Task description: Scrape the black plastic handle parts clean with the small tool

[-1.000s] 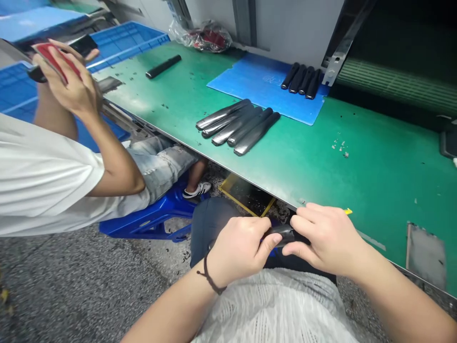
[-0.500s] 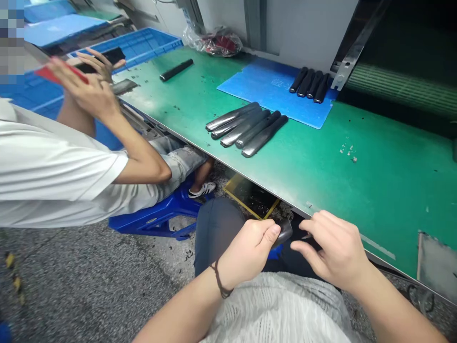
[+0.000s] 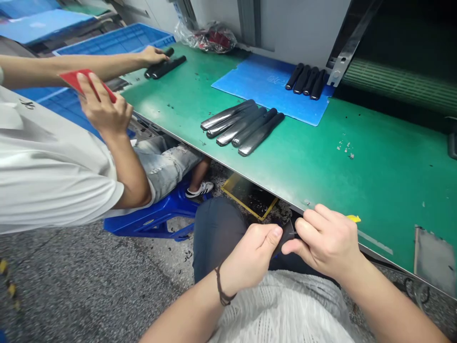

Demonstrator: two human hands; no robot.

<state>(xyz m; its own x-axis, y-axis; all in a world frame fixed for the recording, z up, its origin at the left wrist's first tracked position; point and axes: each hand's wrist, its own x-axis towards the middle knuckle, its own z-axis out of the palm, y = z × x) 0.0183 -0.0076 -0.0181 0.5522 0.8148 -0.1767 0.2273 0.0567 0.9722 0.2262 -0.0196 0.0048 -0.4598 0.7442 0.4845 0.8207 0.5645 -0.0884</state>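
My left hand [image 3: 253, 252], with a dark cord round its wrist, is closed round a black handle-shaped piece [image 3: 284, 238] above my lap. Close on its right, my right hand [image 3: 326, 238] is closed on a small blade tool; its thin blade [image 3: 293, 229] meets the end of the black piece, and a yellow end [image 3: 353, 218] sticks out behind the knuckles. Most of the tool and the lower part of the piece are hidden. Several glossy black pieces [image 3: 243, 126] lie side by side on the green table [image 3: 360, 186].
Several black handles [image 3: 305, 81] lie on a blue sheet [image 3: 264, 90]. At left a co-worker holds a red object [image 3: 87, 83] and touches one of two black pieces [image 3: 169, 66]. A grey plate [image 3: 433, 259] lies at the right edge, a yellow-rimmed tray [image 3: 248, 195] below the table.
My right hand has moved left, nearer the black piece, and the tool's yellow end now shows. The co-worker's far arm has reached out to the table, where a second black piece now lies.
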